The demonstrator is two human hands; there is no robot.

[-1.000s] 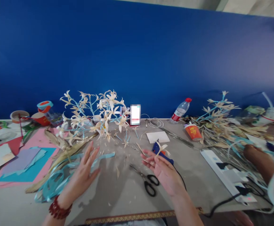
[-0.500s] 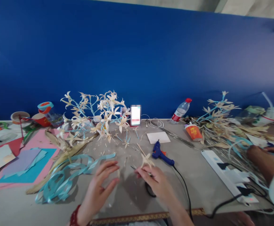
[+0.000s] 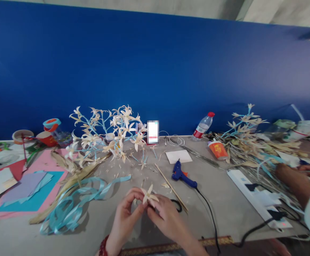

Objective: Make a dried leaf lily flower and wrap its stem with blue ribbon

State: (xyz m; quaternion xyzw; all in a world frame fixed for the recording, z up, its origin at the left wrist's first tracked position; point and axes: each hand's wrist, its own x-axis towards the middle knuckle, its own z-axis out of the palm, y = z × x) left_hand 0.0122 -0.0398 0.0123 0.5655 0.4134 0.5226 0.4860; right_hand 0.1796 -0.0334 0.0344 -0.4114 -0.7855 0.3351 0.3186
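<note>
A pale star-shaped flower [image 3: 149,195] sits between my two hands near the front of the table. My left hand [image 3: 129,213] has its thumb and fingers closed on the flower's left side. From the right, my right hand [image 3: 164,215] pinches the flower's lower part. Right of my hands, a thin wooden stick [image 3: 172,188] lies slanting on the table, with a black loop [image 3: 178,204], partly hidden, beside it. A blue glue gun [image 3: 183,175] rests further right. Light blue ribbon [image 3: 64,213] is curled to the left.
White flowers on blue stems [image 3: 107,129] stand at the back left. A bottle [image 3: 203,126], an orange cup [image 3: 218,150] and a white power strip [image 3: 251,195] are on the right. Another person's hands [image 3: 293,177] are at the far right. Coloured paper [image 3: 32,199] lies left.
My left hand has moved right and closed on the flower, meeting my right hand. The flower has moved left and now faces up. The stick lies fully in view.
</note>
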